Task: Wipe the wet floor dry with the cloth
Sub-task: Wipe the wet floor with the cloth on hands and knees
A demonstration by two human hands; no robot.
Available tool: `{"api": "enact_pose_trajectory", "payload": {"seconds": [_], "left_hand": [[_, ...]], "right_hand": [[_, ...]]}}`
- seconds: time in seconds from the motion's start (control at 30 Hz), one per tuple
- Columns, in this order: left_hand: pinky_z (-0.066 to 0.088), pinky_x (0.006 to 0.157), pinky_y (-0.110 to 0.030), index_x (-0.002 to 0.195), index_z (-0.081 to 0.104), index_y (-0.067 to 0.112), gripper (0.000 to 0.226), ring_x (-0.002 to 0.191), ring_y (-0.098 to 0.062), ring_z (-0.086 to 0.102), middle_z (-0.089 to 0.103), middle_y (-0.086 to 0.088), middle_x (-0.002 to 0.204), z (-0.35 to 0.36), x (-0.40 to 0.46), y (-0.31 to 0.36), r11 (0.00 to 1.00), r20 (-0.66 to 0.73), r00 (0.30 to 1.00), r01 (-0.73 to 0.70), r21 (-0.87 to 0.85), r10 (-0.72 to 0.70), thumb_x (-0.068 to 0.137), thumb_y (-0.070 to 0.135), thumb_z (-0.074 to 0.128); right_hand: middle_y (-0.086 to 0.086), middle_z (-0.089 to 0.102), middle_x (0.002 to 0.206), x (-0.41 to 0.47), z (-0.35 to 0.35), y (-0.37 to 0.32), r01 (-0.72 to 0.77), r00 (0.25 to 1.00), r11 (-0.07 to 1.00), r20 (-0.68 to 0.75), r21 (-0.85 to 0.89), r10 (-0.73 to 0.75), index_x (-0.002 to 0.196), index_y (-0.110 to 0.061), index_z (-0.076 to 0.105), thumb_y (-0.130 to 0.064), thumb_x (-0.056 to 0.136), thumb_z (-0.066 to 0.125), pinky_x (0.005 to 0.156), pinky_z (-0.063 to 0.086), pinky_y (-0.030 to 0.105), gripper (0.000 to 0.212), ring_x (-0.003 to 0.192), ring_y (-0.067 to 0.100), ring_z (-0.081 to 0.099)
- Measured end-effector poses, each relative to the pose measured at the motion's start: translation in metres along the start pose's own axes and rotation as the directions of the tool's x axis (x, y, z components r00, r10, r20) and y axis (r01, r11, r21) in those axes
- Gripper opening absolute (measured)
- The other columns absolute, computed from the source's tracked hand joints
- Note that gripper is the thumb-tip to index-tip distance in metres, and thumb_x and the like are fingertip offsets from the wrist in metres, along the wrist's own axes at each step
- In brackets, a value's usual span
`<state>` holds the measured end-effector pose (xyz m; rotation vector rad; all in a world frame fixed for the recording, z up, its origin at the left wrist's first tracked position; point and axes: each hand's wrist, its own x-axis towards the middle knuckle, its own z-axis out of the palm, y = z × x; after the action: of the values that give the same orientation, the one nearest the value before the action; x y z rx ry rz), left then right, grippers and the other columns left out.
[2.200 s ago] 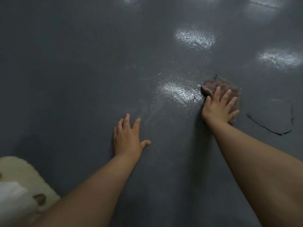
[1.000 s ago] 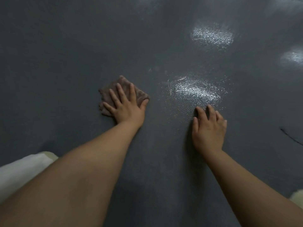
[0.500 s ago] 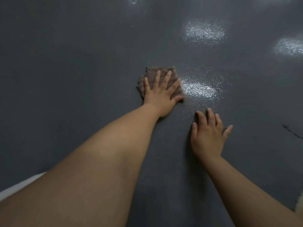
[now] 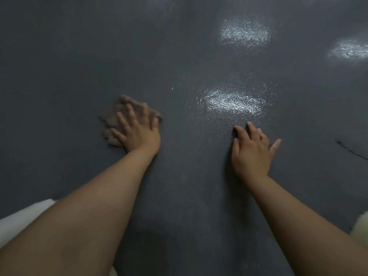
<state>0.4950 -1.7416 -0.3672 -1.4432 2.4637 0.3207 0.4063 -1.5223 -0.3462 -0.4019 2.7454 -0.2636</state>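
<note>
At the lower left corner of the view, a pale, off-white fabric [image 4: 22, 218] shows from under the person's left forearm, lying against the dark grey floor [image 4: 69, 66]; what it belongs to cannot be told. Further right, the left hand [image 4: 139, 132] lies palm down on a brownish cloth [image 4: 111, 124], its fingers [image 4: 122, 121] straight and spread, pressing the cloth flat to the floor rather than curling round it. The cloth is crumpled and blurred, and its edges show beyond the fingertips and on the hand's left side; it sits left of the floor's middle, well apart from the shiny patches.

Right of the cloth, a bright, pebbled sheen [image 4: 233, 102] marks the floor just beyond the right hand [image 4: 253, 154]. Whether this is water or only reflected light cannot be told. The right hand rests palm down on the bare floor, fingers straight and slightly fanned, the thumb splayed out to the right, holding nothing. The two hands are well apart, with bare floor between them.

Toward the far right of the floor, two more gleaming patches show, one [image 4: 246, 33] near the top and one [image 4: 350, 50] cut by the right edge. Below them a thin dark line [image 4: 350, 150] runs across the floor near the right edge. At the lower right corner a cream-coloured fuzzy thing [image 4: 361, 229] is partly in view.
</note>
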Motion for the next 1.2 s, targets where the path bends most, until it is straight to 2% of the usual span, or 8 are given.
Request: {"api": "enact_pose_trajectory", "payload": {"seconds": [0.2, 0.43, 0.53, 0.7, 0.9, 1.0, 1.07, 1.2], "left_hand": [[-0.020, 0.103, -0.063, 0.150, 0.007, 0.038, 0.067, 0.139, -0.030, -0.025, -0.009, -0.005, 0.159, 0.040, -0.122, 0.059, 0.691, 0.256, 0.684, -0.719, 0.078, 0.683, 0.087, 0.061, 0.006], [-0.020, 0.102, -0.065, 0.149, 0.016, 0.038, 0.057, 0.144, -0.031, -0.014, -0.003, 0.000, 0.160, 0.048, -0.129, 0.056, 0.353, 0.326, 0.375, -0.927, 0.124, 0.868, 0.096, 0.055, 0.028], [0.018, 0.103, -0.071, 0.137, 0.046, 0.038, 0.057, 0.141, -0.033, 0.027, 0.034, -0.002, 0.152, 0.030, -0.094, 0.026, 0.557, 0.192, 0.567, -0.823, 0.110, 0.801, 0.084, 0.055, 0.033], [-0.010, 0.108, -0.063, 0.148, -0.006, 0.040, 0.063, 0.144, -0.027, -0.019, -0.020, 0.002, 0.157, 0.002, -0.034, -0.061, 0.933, 0.111, 0.950, -0.308, 0.185, 0.291, 0.096, 0.055, 0.025], [-0.005, 0.110, -0.065, 0.149, -0.003, 0.039, 0.060, 0.144, -0.028, -0.018, -0.017, 0.004, 0.158, -0.001, -0.033, -0.129, 0.959, 0.057, 0.960, 0.277, -0.066, -0.274, 0.097, 0.053, 0.024], [-0.008, 0.107, -0.066, 0.149, -0.005, 0.039, 0.060, 0.144, -0.032, -0.018, -0.018, 0.001, 0.158, 0.009, -0.067, -0.096, 0.981, 0.060, 0.980, 0.194, -0.030, -0.192, 0.098, 0.053, 0.024], [-0.007, 0.106, -0.067, 0.147, -0.005, 0.038, 0.060, 0.144, -0.036, -0.010, -0.013, -0.001, 0.158, 0.025, -0.100, -0.072, 0.994, 0.083, 0.992, -0.099, 0.044, 0.095, 0.096, 0.054, 0.023], [0.001, 0.105, -0.069, 0.145, 0.024, 0.045, 0.054, 0.144, -0.037, 0.012, 0.016, -0.002, 0.158, 0.028, -0.123, -0.048, 0.819, 0.196, 0.831, -0.550, 0.160, 0.520, 0.093, 0.056, 0.020]], "right_hand": [[-0.005, 0.029, 0.153, 0.002, -0.008, 0.004, -0.008, 1.000, 0.998, 0.026, 0.056, 0.006, 0.137, -0.036, 0.046, -0.028, 0.098, 0.039, 0.112, -0.008, 0.056, 0.040, 0.141, 0.022, 0.021], [0.006, 0.016, 0.157, -0.003, -0.002, -0.019, -0.048, 0.999, 0.998, 0.022, 0.027, 0.047, 0.143, -0.027, 0.036, -0.030, 0.100, 0.035, 0.112, -0.006, 0.056, 0.043, 0.144, 0.029, 0.009], [0.010, 0.011, 0.158, -0.011, 0.004, -0.037, 0.020, 1.000, 1.000, -0.017, -0.004, -0.020, 0.144, -0.024, 0.035, -0.029, 0.098, 0.040, 0.113, -0.003, 0.055, 0.047, 0.144, 0.032, 0.008], [0.010, 0.004, 0.159, -0.029, 0.018, -0.079, 0.257, 0.963, 0.964, 0.105, -0.067, -0.250, 0.147, -0.027, 0.029, -0.032, 0.098, 0.039, 0.114, -0.004, 0.050, 0.050, 0.144, 0.031, 0.003], [0.003, -0.004, 0.160, -0.054, 0.034, -0.108, 0.383, 0.897, 0.918, 0.275, -0.100, -0.345, 0.149, -0.037, 0.019, -0.037, 0.100, 0.032, 0.115, 0.000, 0.051, 0.051, 0.145, 0.030, 0.000], [-0.002, 0.005, 0.160, -0.054, 0.034, -0.110, 0.335, 0.913, 0.939, 0.273, -0.078, -0.303, 0.147, -0.036, 0.024, -0.035, 0.101, 0.030, 0.115, 0.000, 0.053, 0.047, 0.146, 0.025, 0.003], [-0.006, 0.014, 0.159, -0.050, 0.031, -0.108, 0.310, 0.929, 0.948, 0.232, -0.071, -0.287, 0.145, -0.035, 0.030, -0.032, 0.100, 0.031, 0.113, -0.004, 0.056, 0.045, 0.145, 0.020, 0.011], [-0.011, 0.024, 0.155, -0.047, 0.027, -0.105, 0.290, 0.942, 0.956, 0.194, -0.050, -0.275, 0.142, -0.033, 0.037, -0.029, 0.100, 0.031, 0.111, -0.007, 0.059, 0.043, 0.143, 0.015, 0.018]]}}
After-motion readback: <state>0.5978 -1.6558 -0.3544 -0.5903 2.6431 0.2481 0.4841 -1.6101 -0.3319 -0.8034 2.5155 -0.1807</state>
